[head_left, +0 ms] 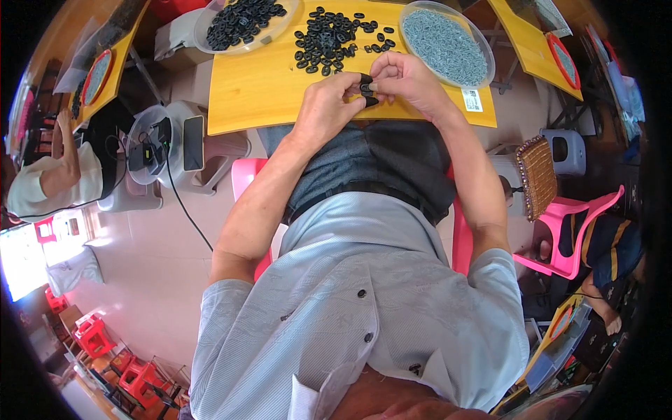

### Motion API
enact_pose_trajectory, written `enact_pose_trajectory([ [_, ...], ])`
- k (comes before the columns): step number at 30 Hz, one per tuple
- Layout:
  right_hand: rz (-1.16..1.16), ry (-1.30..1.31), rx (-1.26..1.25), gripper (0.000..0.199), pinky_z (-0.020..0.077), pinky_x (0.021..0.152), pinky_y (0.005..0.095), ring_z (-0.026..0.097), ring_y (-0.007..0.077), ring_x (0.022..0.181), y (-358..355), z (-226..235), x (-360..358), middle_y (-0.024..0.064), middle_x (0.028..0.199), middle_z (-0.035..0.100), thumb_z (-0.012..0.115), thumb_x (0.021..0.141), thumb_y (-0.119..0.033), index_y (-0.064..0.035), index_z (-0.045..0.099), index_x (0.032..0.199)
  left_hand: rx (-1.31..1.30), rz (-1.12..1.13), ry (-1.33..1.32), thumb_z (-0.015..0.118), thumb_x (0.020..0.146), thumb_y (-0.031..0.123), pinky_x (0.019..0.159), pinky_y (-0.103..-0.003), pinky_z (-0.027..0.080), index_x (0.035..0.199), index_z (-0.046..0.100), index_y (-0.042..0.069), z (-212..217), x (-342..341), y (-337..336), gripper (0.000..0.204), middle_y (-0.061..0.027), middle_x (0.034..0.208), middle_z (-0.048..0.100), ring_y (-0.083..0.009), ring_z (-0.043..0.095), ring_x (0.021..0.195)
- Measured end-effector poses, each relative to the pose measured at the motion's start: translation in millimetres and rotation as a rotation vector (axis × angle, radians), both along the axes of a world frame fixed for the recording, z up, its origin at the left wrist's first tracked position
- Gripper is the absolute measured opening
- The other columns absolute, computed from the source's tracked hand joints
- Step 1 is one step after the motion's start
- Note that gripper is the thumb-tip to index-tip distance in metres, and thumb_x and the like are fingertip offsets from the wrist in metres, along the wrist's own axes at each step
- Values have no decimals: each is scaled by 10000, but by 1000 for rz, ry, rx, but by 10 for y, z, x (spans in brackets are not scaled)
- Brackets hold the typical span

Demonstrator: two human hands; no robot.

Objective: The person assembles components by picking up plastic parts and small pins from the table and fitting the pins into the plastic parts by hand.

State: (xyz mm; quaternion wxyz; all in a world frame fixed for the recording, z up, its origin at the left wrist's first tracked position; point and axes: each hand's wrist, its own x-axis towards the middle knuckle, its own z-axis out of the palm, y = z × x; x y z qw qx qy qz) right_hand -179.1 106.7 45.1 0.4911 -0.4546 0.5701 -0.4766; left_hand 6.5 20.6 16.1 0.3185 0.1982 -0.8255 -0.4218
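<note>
Over the near edge of the yellow table (245, 105), my two hands meet. My left hand (327, 105) has black covers on thumb and forefinger tips and pinches a small black oval piece (365, 89) between them. My right hand (409, 82) is closed at the fingertips against that piece; whatever it pinches is too small to make out. Just beyond lies a loose pile of black oval pieces (325, 38), each with holes. A clear round tub (292, 17) at the far left holds more of them. At the far right, another clear tub (491, 70) is full of small silvery screws.
A white label (472, 100) sits at the table's right corner. On my left, a grey stool (217, 150) carries a phone (193, 143) and a clear tub with black devices and a cable (183, 210). Pink chairs and another person's arm (61, 143) are around.
</note>
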Motion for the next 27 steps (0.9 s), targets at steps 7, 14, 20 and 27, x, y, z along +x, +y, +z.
enact_pose_trajectory([
  [7,-6,16,26,153,415,522,213,594,84,603,-19,-3,17,22,703,627,681,831,-51,-21,574,936,-9,2,-19,694,757,52,652,-383,518,901,627,-21,-11,3,-21,175,-175,775,644,-336,648,709],
  [14,36,88,-5,125,433,531,230,600,94,602,-111,15,43,24,700,621,669,824,-40,-30,581,912,-113,-9,-43,691,774,77,658,-414,518,883,639,4,29,54,-88,142,-198,778,640,-375,650,742],
  [20,-20,23,23,118,452,547,233,608,105,603,-4,-19,93,23,702,619,663,822,-17,-39,574,896,-140,-16,-24,679,812,114,706,-444,534,956,667,-11,16,74,-2,191,-228,862,662,-403,655,813],
  [27,-31,215,142,51,465,567,232,606,97,630,-13,126,-58,26,722,623,616,861,-27,-19,584,900,105,62,35,709,758,81,621,-378,527,841,637,-17,87,27,54,147,-161,756,669,-294,672,674],
])
